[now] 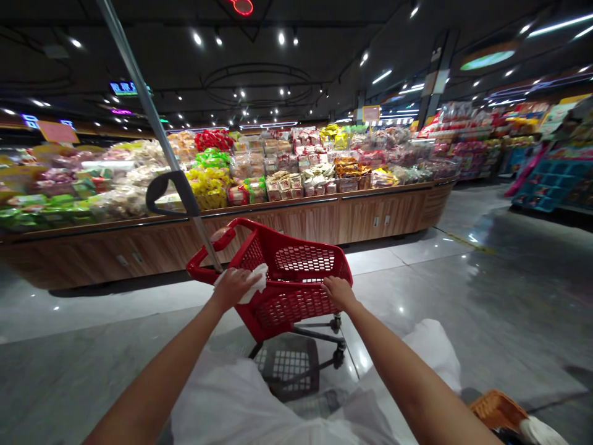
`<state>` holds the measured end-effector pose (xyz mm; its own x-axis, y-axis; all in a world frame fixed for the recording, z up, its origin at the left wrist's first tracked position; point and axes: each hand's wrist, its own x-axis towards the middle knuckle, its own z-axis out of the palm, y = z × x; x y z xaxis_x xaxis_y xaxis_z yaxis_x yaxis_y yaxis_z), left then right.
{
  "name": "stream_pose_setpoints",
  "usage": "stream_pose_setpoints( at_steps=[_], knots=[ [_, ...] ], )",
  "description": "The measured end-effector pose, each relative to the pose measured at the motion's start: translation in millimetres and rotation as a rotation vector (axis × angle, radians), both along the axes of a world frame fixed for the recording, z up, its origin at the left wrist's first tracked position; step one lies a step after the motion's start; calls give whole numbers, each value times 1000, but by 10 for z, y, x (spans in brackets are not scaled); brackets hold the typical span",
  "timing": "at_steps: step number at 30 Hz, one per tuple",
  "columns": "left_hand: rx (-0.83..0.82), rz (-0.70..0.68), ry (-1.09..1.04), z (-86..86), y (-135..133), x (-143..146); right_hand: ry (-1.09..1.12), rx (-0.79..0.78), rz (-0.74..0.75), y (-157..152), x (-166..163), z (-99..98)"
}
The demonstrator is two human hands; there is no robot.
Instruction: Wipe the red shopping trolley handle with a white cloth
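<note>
A red shopping cart (301, 256) with a lattice basket stands side-on in front of me. My left hand (234, 289) is closed on a crumpled white tissue (256, 284), at the cart's near side close to its handle. Part of the tissue is hidden under the fingers. Toward the basket's other end, my right hand (340, 293) has its fingers curled over the near rim. A grey metal pole (141, 80) with a dark grey loop (172, 193) rises at a slant from beside the cart handle; its lower end is hidden.
Behind the cart runs a long wood-panelled display counter (306, 222) heaped with packaged snacks. To the right, a blue rack (542, 182) stands beyond glossy floor (417, 309). An orange basket-like object (498, 408) is at the lower right.
</note>
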<state>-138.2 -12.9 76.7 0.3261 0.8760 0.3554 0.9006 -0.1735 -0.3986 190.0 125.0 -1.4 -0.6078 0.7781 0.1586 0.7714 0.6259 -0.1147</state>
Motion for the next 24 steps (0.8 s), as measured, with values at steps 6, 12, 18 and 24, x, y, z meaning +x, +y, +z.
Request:
stream_pose_setpoints(
  at_steps=[6, 12, 18, 24],
  knots=[
    [13, -137, 39, 181, -272, -446, -4, -31, 43, 193, 111, -8],
    [64, -60, -6, 351, -534, -871, -3, -24, -30, 452, 255, -24],
    [176, 110, -184, 352, -195, -697, 54, -26, -25, 387, 69, 39],
    [257, 130, -269, 229, 59, -63, 318, 18, 265, -117, -771, 184]
  ],
)
